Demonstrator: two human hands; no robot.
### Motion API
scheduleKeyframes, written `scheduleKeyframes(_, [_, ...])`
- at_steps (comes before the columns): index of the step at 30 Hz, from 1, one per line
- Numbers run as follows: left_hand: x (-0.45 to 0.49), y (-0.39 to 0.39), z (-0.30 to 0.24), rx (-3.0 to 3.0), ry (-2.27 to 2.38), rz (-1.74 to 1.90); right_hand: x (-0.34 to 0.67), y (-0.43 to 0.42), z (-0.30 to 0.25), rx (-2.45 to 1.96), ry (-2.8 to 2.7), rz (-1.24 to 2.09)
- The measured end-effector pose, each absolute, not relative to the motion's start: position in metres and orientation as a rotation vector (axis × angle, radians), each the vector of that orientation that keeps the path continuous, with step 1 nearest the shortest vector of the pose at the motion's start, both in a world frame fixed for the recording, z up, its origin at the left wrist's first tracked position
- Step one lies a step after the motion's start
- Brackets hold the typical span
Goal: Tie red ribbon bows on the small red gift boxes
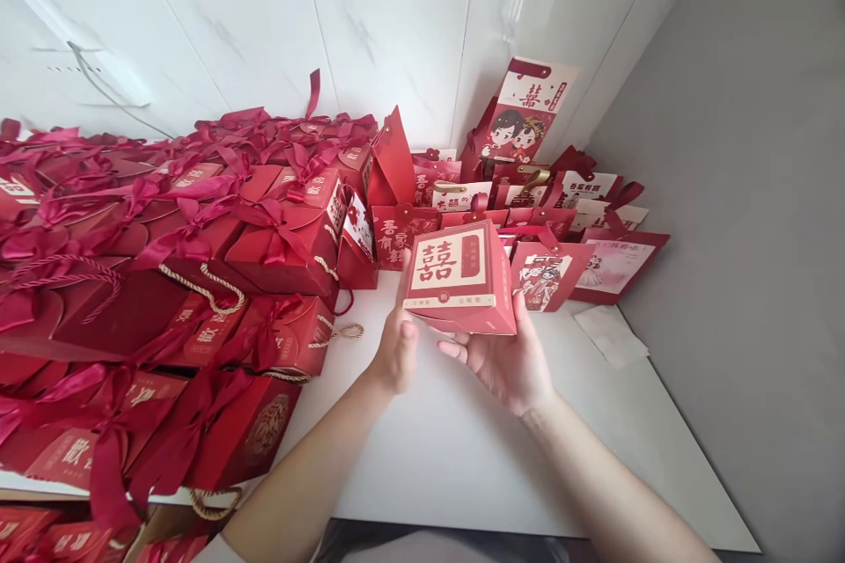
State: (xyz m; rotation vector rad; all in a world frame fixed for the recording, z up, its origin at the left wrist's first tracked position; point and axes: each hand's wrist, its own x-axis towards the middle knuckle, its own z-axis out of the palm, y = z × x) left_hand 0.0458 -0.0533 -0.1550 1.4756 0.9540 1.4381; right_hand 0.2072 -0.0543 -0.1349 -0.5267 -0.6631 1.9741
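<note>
Between both hands, above the white table, is a red and cream gift box with a large red double-happiness character on its face. My left hand grips its left side, thumb toward me, and the other fingers are mostly hidden. On the other side, my right hand supports the box from below and along its right edge, fingers curled under it. The box is held tilted, its printed face turned up toward me. Just behind it stand small red gift bags, among them one with a printed figure.
Stacked red gift boxes with ribbons fill the left side. A taller bag with a cartoon couple stands at the back. A white paper lies on the white table. A grey wall bounds the right.
</note>
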Motion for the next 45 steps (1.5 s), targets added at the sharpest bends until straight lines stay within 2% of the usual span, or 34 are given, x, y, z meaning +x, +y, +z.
scheduleKeyframes(7, [0.041,-0.053,-0.157,1.134,0.608,1.101,0.212,-0.047,-0.149,-0.9,-0.741,1.599])
scheduleKeyframes(10, [0.04,-0.052,-0.15,1.221,0.702,1.262,0.218,-0.045,-0.155,-0.995,-0.903,1.461])
scheduleKeyframes(13, [0.037,-0.049,-0.144,1.314,0.801,1.404,0.223,-0.046,-0.161,-0.893,-1.106,1.397])
scheduleKeyframes(19, [0.025,-0.056,-0.115,1.592,0.971,1.358,0.232,-0.045,-0.168,-0.818,-1.488,1.375])
scheduleKeyframes(24, [0.013,-0.079,-0.066,1.513,1.281,1.867,0.222,-0.042,-0.179,-0.868,-1.806,1.183])
scheduleKeyframes(26, [0.006,-0.091,-0.045,1.535,1.483,1.917,0.216,-0.045,-0.183,-0.921,-1.896,1.091])
scheduleKeyframes(28, [-0.001,-0.102,-0.028,1.657,1.688,1.731,0.217,-0.048,-0.182,-0.918,-2.011,1.091])
scheduleKeyframes(33, [-0.009,-0.117,-0.015,1.779,1.981,0.992,0.249,-0.04,-0.158,-0.743,-2.238,1.426])
scheduleKeyframes(39, [0.006,-0.118,-0.037,1.985,2.096,0.171,0.264,-0.031,-0.148,-0.946,-2.023,1.243])
scheduleKeyframes(42, [0.014,-0.119,-0.049,2.041,2.047,-0.048,0.259,-0.034,-0.149,-1.053,-2.047,1.174])
scheduleKeyframes(45, [0.018,-0.125,-0.055,2.081,2.029,-0.076,0.254,-0.037,-0.15,-1.081,-2.136,1.129])
